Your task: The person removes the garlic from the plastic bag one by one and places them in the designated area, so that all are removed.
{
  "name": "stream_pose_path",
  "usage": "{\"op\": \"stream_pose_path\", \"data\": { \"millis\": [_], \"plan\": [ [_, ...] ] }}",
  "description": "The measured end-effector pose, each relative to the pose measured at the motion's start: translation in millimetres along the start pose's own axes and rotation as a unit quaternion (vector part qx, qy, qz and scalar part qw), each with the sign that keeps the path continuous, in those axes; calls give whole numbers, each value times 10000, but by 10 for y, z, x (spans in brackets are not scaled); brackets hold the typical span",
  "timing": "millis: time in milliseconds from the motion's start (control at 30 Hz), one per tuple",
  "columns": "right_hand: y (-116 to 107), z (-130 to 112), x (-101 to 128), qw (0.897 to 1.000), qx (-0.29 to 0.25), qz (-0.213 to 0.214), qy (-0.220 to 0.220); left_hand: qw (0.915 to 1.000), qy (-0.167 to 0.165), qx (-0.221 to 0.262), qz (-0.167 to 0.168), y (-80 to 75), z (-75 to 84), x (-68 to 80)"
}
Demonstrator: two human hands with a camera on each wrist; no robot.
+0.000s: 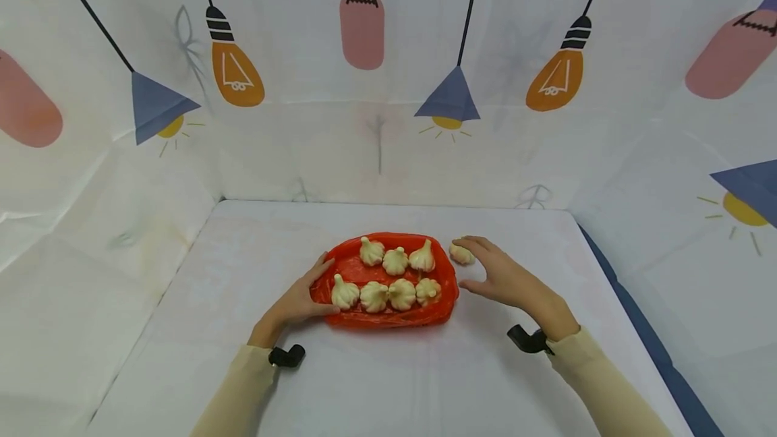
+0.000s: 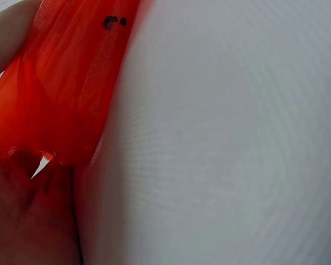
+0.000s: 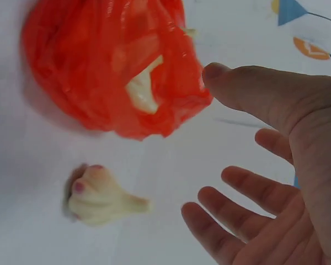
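A red plastic bag [image 1: 388,319] is seen in the lower middle of the head view, lying flat and open on the white worktop [image 1: 388,383]. Seven garlic bulbs [image 1: 396,260] are laid on it in two rows: three in the upper row and four in the lower row, each touching or just beside its neighbour.

The left hand [image 1: 299,301] is placed at the left edge of the bag, with the thumb on the upper rim and the palm against the side. In the left wrist view the red plastic [image 2: 66,83] is pressed against the fingers in the upper left of the frame, so the bag is held at this edge; how tightly it is gripped cannot be told.

One more garlic bulb [image 1: 461,253] lies on the worktop just to the right of the bag, apart from the others. The right hand [image 1: 506,278] is spread open beside it, and nothing is held in it. In the head view the fingertips reach the bulb from the right. In the right wrist view the loose bulb [image 3: 102,196] is seen in the lower left, the fingers [image 3: 248,190] are straight and parted at the lower right, and a small gap is shown between them and the bulb. The thumb lies close to the red bag [image 3: 110,66] in the upper part of that frame.
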State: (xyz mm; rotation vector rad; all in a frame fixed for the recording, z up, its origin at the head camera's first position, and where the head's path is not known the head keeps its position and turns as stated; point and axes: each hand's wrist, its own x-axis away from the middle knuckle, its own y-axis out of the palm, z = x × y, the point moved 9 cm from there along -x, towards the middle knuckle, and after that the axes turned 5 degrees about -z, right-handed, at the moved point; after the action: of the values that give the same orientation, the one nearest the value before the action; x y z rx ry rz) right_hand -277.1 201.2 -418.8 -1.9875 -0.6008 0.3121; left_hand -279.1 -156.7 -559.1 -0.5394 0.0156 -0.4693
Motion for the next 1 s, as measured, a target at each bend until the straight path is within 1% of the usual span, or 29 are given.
{"op": "stream_pose_path", "data": {
  "millis": [100, 267, 433, 600, 733, 833, 900, 1000],
  "plan": [
    [-14, -95, -54, 9999, -80, -115, -82, 10000, 51, -9, -3, 9, 12, 12],
    [-4, -270, -159, 9991, -155, -335, -208, 10000, 31, 9, -5, 16, 4, 12],
    [63, -455, -275, 9973, -199, -571, -405, 10000, 8, 28, 5, 9, 15, 13],
    [149, -593, -388, 9963, -133, -670, -514, 10000, -31, 1, -20, 13, 12, 4],
    [206, -674, -500, 9950, -319, -687, -652, 9998, -96, -103, -118, 33, -20, -7],
    [249, -704, -623, 9932, -568, -688, -749, 9999, -121, -78, -84, 21, -36, -7],
    [291, -693, -714, 9916, -787, -724, -727, 9999, -139, -39, -52, 9, -40, -1],
    [379, -644, -846, 9893, -1052, -821, -582, 9999, -117, -65, -58, 4, -38, 7]
  ]
}}
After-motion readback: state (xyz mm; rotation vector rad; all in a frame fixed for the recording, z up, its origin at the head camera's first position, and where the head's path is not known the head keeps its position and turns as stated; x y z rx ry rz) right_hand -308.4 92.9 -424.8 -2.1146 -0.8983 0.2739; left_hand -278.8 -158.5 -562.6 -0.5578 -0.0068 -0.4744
